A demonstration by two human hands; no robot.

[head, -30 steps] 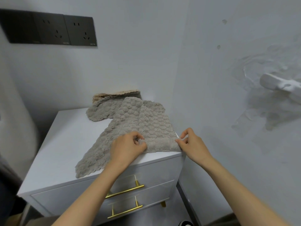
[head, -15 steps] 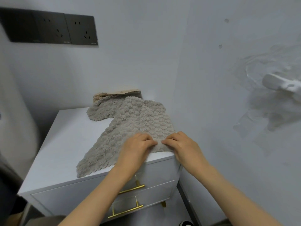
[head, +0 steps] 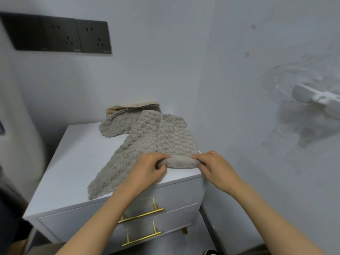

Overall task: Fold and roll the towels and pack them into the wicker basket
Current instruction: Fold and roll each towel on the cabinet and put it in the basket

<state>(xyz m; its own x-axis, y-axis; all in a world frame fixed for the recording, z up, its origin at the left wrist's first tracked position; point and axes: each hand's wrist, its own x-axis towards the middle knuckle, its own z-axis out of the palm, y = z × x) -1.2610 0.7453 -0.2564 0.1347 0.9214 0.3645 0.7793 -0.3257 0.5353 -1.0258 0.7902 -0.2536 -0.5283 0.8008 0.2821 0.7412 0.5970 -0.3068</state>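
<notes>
A grey textured towel (head: 158, 137) lies folded into a long strip on the white cabinet top (head: 73, 162), running from the back towards the front right corner. Its near end is curled into a small roll (head: 181, 161). My left hand (head: 149, 170) grips the left end of that roll, and my right hand (head: 215, 168) grips its right end. Another part of the grey towel (head: 114, 126) lies bunched at the back, with a beige towel (head: 128, 107) behind it against the wall. No wicker basket is in view.
The cabinet has two drawers with gold handles (head: 141, 215) below the top. Walls close in behind and on the right, where a white fixture (head: 316, 96) sticks out. Black sockets (head: 60, 35) are mounted on the back wall.
Both hands came together at the towel's near edge and turned it over into a small roll. The roll has grown since half a second ago.
</notes>
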